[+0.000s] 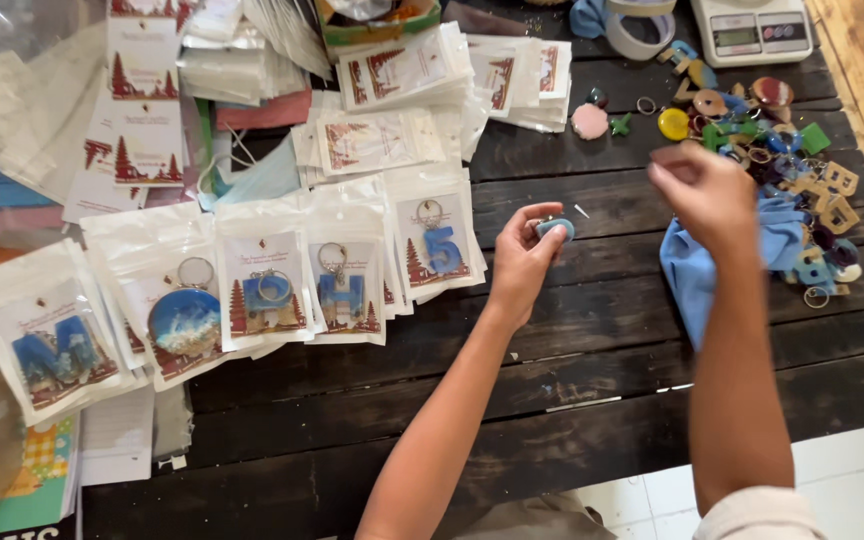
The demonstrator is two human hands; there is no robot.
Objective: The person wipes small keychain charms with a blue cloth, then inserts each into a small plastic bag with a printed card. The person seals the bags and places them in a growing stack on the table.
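Dark wooden planks make up the counter, where the left hand pinches a small blue keychain piece between its fingertips above the middle. Just to its right, the right hand hovers blurred with fingers bunched over a blue cloth, beside a heap of colourful keychains. Packaged keychains lie to the left.

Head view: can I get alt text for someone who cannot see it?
Over a dark wooden table, the left hand pinches a small blue charm while the right hand hovers, blurred, above a blue cloth and a pile of loose charms. Bagged keychains lie in rows at left.
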